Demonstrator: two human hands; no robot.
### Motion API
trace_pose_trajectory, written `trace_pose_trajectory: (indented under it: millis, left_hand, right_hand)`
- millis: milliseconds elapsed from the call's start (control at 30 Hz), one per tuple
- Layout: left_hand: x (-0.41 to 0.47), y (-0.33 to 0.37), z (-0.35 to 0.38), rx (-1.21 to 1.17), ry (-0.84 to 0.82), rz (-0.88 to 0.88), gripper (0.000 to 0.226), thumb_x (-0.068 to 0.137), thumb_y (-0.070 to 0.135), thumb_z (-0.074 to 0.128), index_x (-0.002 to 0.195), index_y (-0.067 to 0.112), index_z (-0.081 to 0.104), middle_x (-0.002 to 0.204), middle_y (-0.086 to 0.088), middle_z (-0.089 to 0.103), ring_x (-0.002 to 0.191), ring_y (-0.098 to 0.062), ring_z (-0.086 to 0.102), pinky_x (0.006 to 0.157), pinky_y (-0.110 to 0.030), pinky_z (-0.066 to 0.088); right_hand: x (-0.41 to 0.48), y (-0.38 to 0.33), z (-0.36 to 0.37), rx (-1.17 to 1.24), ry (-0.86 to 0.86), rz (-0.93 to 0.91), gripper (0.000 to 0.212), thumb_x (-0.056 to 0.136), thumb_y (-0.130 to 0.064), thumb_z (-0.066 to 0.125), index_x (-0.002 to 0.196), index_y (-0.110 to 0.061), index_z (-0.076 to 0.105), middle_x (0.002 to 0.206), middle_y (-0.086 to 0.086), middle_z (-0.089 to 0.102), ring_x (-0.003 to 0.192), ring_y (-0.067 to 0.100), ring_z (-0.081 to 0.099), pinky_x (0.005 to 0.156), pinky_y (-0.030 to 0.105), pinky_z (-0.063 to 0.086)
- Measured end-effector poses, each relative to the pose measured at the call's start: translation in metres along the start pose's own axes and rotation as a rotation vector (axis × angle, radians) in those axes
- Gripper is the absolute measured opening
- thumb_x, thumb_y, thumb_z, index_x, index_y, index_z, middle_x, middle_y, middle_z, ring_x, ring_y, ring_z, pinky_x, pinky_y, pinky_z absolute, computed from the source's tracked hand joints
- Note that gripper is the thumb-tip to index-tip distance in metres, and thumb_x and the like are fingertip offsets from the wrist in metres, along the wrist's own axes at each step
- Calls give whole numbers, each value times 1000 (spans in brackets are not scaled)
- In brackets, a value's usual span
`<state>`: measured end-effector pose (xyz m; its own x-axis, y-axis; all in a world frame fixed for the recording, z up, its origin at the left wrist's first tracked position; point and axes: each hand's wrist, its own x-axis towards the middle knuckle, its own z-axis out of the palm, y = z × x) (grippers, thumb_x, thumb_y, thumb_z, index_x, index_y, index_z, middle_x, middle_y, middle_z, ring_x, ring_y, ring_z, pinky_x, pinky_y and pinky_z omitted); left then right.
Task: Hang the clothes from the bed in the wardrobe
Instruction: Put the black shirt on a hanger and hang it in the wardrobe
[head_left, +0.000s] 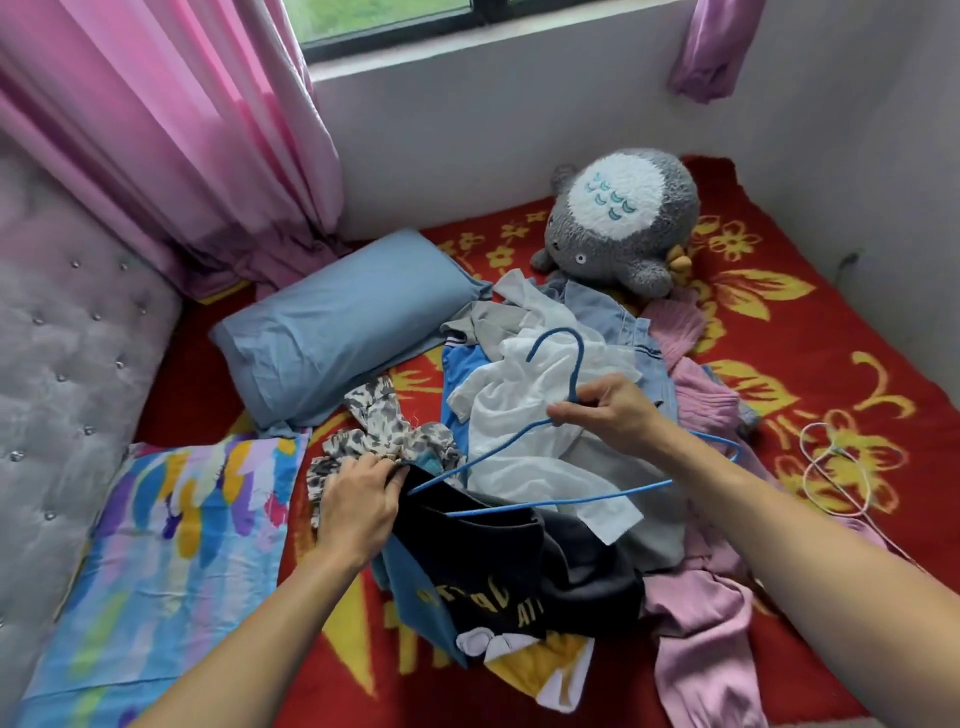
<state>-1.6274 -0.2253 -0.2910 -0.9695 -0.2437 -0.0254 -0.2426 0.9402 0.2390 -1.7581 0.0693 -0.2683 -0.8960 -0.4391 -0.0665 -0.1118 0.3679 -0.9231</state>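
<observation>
Between right fingers (565, 413), blue hanger (576, 369).

Ahead of me a dark-framed window (389, 21) lets daylight onto the white wall (493, 130), with a pink curtain (171, 130) hanging at its left. A grey tufted headboard (67, 338) stands to my left, and a red blanket (831, 338) with yellow flowers spreads out below me.

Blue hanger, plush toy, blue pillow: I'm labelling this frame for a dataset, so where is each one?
blue hanger (571, 497), head view, on its lower bar.
plush toy (615, 208), head view, on its white patch.
blue pillow (343, 322), head view, on the middle of its top face.
</observation>
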Motion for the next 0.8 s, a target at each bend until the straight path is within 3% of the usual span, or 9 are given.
trace_pose_trajectory:
  millis: [67,167,300,400,433,500,600,667,800]
  left_hand:
    - [-3,-5,-5,-54,-5,32,33,96,42,45,88,19,68,82,2,62,84,-23,55,71,-36,37]
    - [-10,20,-10,-263,-49,70,31,96,39,49,78,18,64,68,0,63,67,-22,59,59,-35,37]
    - [-13,47,-8,-262,-49,117,27,98,34,48,88,15,65,82,-4,69,77,-25,63,65,-40,45]
    - [-8,42,-7,-266,-73,72,28,99,34,45,94,15,66,89,-6,71,84,-28,63,72,-43,48]
    - [-6,38,-8,-273,-73,38,29,99,34,45,92,15,65,88,-7,70,84,-29,63,71,-43,47]
    - [-4,30,-12,-330,-53,-47,32,100,35,43,80,15,59,80,-5,67,80,-30,61,67,-42,44]
    - [-7,26,-26,-408,-8,-91,43,100,41,39,66,17,48,65,-1,58,67,-25,55,56,-36,34]
    - [-11,32,-37,-439,5,-54,47,97,53,38,60,24,42,58,4,52,60,-19,51,54,-34,32]
    - [-16,44,-57,-459,45,45,55,81,74,38,52,29,37,46,8,37,47,-10,36,51,-33,28]
  right_hand:
    - [5,-4,-6,113,41,-8,20,78,-30,77,59,-27,75,53,7,51,51,6,38,49,20,28]
    - [6,-8,22,168,-13,25,29,72,-41,78,66,-13,76,58,18,56,59,16,40,55,30,29]
    - [-18,-3,92,223,-147,97,35,83,-26,73,72,7,66,62,3,43,59,12,36,54,29,27]
    - [-30,-2,96,294,-215,158,8,84,-19,74,84,-13,70,70,-3,57,63,5,49,63,17,38]
    - [-30,2,90,272,-206,170,15,80,-24,78,91,-19,70,79,-4,64,71,6,56,72,18,43]
    - [-34,8,76,-40,-45,119,33,71,-41,81,98,-26,70,95,-9,67,88,5,62,83,21,46]
    - [-57,17,65,-349,398,-100,24,74,-48,66,78,-24,64,82,-12,60,81,8,56,71,25,44]
    - [-70,19,67,-400,501,-99,23,76,-45,61,70,-24,56,76,-11,55,76,10,53,64,27,40]
    - [-73,40,89,-403,58,351,32,74,-58,64,85,-28,64,89,-13,65,91,11,62,69,27,40]
